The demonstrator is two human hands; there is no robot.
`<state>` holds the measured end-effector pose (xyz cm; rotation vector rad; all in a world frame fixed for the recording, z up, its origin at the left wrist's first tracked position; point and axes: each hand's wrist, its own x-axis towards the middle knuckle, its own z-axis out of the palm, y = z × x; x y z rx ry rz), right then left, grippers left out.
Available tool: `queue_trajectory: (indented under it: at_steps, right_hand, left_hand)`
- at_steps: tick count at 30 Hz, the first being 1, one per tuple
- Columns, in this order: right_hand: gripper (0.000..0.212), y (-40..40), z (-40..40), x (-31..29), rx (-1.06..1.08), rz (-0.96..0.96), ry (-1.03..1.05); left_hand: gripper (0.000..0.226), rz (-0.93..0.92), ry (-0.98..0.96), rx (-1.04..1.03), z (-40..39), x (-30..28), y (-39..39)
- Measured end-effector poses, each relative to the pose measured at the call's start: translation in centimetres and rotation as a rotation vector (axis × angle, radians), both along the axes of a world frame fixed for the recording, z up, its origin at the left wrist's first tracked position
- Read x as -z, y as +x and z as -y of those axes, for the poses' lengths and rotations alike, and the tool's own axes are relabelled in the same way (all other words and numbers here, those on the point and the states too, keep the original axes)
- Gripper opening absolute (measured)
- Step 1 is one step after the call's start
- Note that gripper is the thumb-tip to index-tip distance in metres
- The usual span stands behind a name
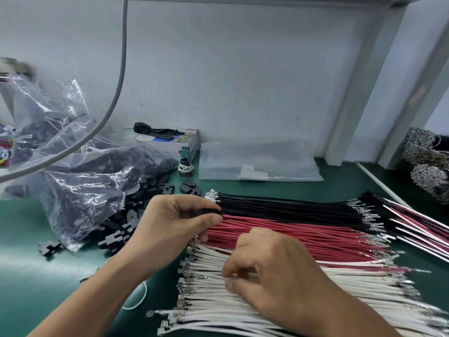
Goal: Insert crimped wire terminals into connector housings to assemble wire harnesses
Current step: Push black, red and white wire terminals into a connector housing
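Three rows of crimped wires lie side by side on the green mat: black wires [291, 207] farthest, red wires [303, 239] in the middle, white wires [206, 297] nearest. My left hand [170, 227] pinches a black connector housing [212, 211] between thumb and fingers, over the left ends of the red wires. My right hand [274, 271] is curled down on the white wires, its thumb and forefinger pinching at one of them. Metal terminals [187, 283] stick out at the wires' left ends.
A clear plastic bag [80, 166] spills black housings [116, 237] at the left. Finished harnesses [413, 222] lie at the right. A flat clear bag [257, 161], a small box [170, 139] and a grey cable [116, 86] are at the back.
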<state>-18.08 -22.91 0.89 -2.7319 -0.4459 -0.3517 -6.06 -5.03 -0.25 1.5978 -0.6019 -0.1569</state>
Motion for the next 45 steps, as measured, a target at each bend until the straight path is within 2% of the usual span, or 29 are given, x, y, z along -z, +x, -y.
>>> queue_trajectory:
  at_steps: [2,6,11,15,21,26,31,36,42,45]
  right_hand:
    - [0.014,0.0,0.0,0.0,0.007,0.010,0.007]
    - [0.026,-0.1,-0.2,0.1,0.045,-0.015,0.008]
    - [0.030,-0.1,-0.7,0.2,0.128,-0.062,0.068]
    - [0.022,0.1,-0.6,0.2,0.181,-0.022,0.055]
    - [0.011,0.3,0.0,0.1,0.154,-0.013,0.073]
    - [0.007,0.1,1.9,-1.6,0.195,0.110,0.223]
    - [0.010,0.0,2.9,-1.6,0.303,0.270,0.133]
    - [0.013,0.1,3.1,-1.2,0.285,0.295,0.139]
    - [0.018,0.2,2.8,-1.3,0.274,0.322,-0.011]
    - [0.017,0.3,2.9,-1.2,0.252,0.314,0.058]
  left_hand:
    - [0.024,-0.005,0.002,-0.003,0.1,0.1,-0.1]
    - [0.027,-0.012,-0.008,-0.010,0.3,0.0,-0.2]
    - [0.026,-0.002,-0.001,-0.014,0.3,-0.1,-0.5]
    - [0.026,-0.003,-0.001,-0.015,0.3,-0.1,-0.5]
    - [0.029,-0.039,-0.006,0.004,0.1,-0.3,-0.4]
    - [0.029,-0.161,-0.016,0.012,-0.3,-0.5,0.3]
    - [0.029,-0.200,-0.037,0.041,-0.3,-0.8,0.1]
    - [0.033,-0.199,-0.060,0.043,-0.3,-1.0,-0.1]
    - [0.034,-0.190,-0.039,0.084,-0.3,-1.1,-0.4]
    - [0.033,-0.194,-0.025,0.116,-0.3,-1.1,-0.6]
